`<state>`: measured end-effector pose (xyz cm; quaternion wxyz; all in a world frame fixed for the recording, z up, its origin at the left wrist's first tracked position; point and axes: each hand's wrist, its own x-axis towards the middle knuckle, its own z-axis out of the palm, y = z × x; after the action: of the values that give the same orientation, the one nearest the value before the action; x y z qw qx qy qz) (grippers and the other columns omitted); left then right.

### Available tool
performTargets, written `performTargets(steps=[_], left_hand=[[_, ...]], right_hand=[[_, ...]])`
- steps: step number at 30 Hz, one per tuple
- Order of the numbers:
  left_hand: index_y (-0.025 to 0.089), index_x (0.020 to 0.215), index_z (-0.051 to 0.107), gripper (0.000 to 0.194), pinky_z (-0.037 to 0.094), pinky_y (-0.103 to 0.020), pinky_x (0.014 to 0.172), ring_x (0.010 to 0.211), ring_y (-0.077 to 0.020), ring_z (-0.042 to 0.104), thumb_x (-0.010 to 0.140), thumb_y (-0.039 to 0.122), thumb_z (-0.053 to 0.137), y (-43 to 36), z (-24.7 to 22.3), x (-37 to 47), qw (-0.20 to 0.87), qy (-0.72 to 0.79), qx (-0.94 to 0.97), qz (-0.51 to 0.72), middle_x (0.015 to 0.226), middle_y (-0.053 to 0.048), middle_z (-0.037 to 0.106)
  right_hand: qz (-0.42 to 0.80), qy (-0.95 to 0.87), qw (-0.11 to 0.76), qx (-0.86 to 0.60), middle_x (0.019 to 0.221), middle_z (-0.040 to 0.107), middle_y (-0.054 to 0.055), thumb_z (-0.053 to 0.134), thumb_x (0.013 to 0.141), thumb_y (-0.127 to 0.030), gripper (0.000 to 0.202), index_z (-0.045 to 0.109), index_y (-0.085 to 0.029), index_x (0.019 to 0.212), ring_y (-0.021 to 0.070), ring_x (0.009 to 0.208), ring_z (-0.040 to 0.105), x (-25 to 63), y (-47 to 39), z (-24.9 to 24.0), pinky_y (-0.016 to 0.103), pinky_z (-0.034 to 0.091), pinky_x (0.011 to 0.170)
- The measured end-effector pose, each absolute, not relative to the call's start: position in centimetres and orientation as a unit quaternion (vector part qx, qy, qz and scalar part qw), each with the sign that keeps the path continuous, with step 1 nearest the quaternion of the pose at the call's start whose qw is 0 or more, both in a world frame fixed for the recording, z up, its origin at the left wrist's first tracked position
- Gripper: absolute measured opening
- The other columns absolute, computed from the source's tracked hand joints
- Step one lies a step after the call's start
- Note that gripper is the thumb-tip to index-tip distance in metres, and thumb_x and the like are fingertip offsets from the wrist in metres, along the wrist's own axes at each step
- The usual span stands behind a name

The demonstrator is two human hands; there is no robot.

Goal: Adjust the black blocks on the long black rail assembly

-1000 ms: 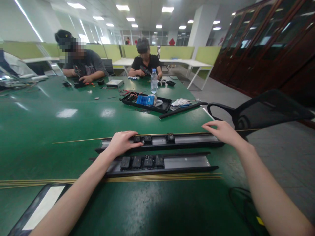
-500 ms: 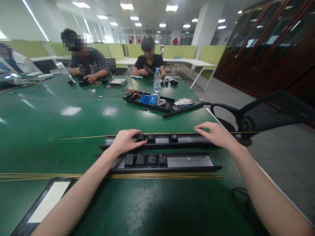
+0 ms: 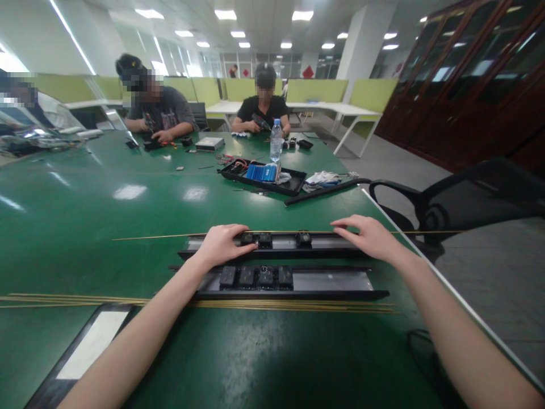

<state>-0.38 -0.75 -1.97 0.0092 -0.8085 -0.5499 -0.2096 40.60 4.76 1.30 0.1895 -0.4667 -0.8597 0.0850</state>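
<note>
My left hand (image 3: 221, 245) is closed around a black socket block (image 3: 247, 240) at the left part of the farther channel (image 3: 281, 243), thumb in front and fingers over the far edge. More blocks sit in that channel. A long thin brass rod (image 3: 149, 237) lies along its far edge and reaches out past both ends. My right hand (image 3: 366, 236) pinches this rod over the channel's right part, thumb and forefinger together. Parallel and closer to me, the nearer channel (image 3: 332, 281) holds a row of several black socket blocks (image 3: 247, 276); my left forearm covers its left end.
A bundle of brass rods (image 3: 289, 305) lies in front of the channels. A dark panel with a white sheet (image 3: 91, 343) is at lower left. Farther back are a black tray (image 3: 293, 183), a water bottle (image 3: 276, 142) and an office chair (image 3: 468, 193). Two people work across the table.
My right hand has slid slightly left along the brass rod. My left hand keeps its place on the block, and the whole view has shifted a little.
</note>
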Motion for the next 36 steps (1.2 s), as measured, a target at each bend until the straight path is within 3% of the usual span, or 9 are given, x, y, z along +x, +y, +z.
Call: performTargets(steps=[11, 17, 31, 36], left_hand=[[0.021, 0.112, 0.074, 0.056, 0.054, -0.033, 0.080, 0.096, -0.0288, 0.073, 0.084, 0.068, 0.059, -0.7, -1.8, -0.3, 0.012, -0.556, -0.807, -0.200, 0.109, -0.007, 0.078], [0.021, 0.111, 0.074, 0.056, 0.054, -0.033, 0.081, 0.095, -0.0281, 0.074, 0.085, 0.068, 0.059, -0.7, -2.0, -0.4, 0.012, -0.550, -0.810, -0.205, 0.108, -0.007, 0.078], [0.020, 0.111, 0.074, 0.057, 0.056, -0.035, 0.082, 0.093, -0.0276, 0.074, 0.084, 0.068, 0.059, -0.7, -2.2, -0.5, 0.014, -0.549, -0.809, -0.208, 0.108, -0.007, 0.078], [0.021, 0.111, 0.074, 0.055, 0.055, -0.034, 0.081, 0.094, -0.0277, 0.074, 0.084, 0.067, 0.060, -0.6, -2.3, -0.5, 0.016, -0.546, -0.811, -0.209, 0.107, -0.007, 0.078]], right_hand=[[0.067, -0.868, 0.188, -0.454, 0.108, 0.076, 0.006, 0.049, 0.096, -0.049, 0.038, 0.071, -0.029, 0.120, 0.0266, 0.095, 0.069, 40.2, 4.7, 0.6, 0.038, 0.053, 0.081], [0.058, -0.871, 0.190, -0.450, 0.105, 0.077, 0.006, 0.050, 0.095, -0.047, 0.034, 0.076, -0.027, 0.105, 0.0260, 0.094, 0.069, 39.9, 4.6, 0.6, 0.038, 0.054, 0.080], [0.027, -0.893, 0.249, -0.375, 0.107, 0.073, 0.011, 0.054, 0.097, -0.031, 0.033, 0.069, -0.022, 0.125, 0.0270, 0.101, 0.064, 37.0, 3.5, 0.4, 0.045, 0.053, 0.091], [0.002, -0.885, 0.287, -0.366, 0.102, 0.074, 0.010, 0.052, 0.098, -0.024, 0.028, 0.071, -0.021, 0.118, 0.0263, 0.099, 0.063, 35.4, 2.9, -0.8, 0.044, 0.050, 0.089]])
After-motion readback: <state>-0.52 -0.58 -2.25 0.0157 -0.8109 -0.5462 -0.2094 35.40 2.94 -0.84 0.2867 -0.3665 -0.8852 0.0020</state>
